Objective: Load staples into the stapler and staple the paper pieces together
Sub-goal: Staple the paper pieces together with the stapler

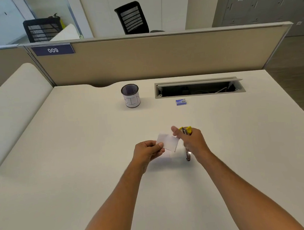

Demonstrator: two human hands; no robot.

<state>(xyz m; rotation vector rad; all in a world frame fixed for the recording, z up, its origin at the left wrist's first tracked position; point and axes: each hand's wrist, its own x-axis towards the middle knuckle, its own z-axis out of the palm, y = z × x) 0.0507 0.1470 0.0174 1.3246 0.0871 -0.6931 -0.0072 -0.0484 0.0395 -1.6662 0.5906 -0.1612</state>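
Observation:
My left hand point(147, 149) pinches small white paper pieces point(168, 142) by their left edge, just above the desk. My right hand point(192, 141) grips a stapler point(186, 130) with a yellow top and a metal body; its metal end point(188, 155) pokes out below my palm. The right thumb sticks up beside the paper's right edge. A small blue staple box point(181, 102) lies farther back on the desk, shut as far as I can tell.
A mesh pen cup point(130, 95) with a white paper label stands at the back centre of the white desk point(79, 155). An open cable slot point(199, 88) sits behind the staple box. A beige partition point(162, 57) closes the far edge.

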